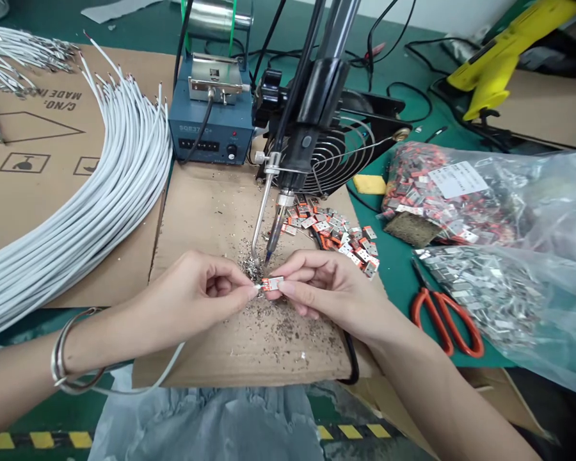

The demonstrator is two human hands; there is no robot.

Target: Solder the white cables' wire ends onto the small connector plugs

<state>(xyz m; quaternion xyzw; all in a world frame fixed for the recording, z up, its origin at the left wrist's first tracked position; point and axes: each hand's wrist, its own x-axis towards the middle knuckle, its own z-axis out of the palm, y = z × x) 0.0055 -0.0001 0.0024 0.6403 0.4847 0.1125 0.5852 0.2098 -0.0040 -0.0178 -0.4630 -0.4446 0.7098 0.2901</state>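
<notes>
Between thumb and fingers, my right hand [324, 285] pinches a small USB connector [272, 283], metal with an orange plastic end. My left hand [216, 288] is closed on the end of a white cable [173, 362], which meets the connector's orange end and trails down past my left wrist. Just above the connector is the tip of a soldering iron [270, 246] held in a stand. A thin bent solder feed tube [259, 224] comes down beside the tip. Whether cable and connector are joined cannot be made out.
Loose USB connectors [345, 237] lie right of the iron, before a fan [345, 147]. A bundle of white cables [125, 166] covers the left cardboard. Red-handled scissors [446, 320] and plastic bags of parts [489, 198] lie right. Behind stands a blue solder feeder [211, 121]. Solder crumbs dot the cardboard [201, 211].
</notes>
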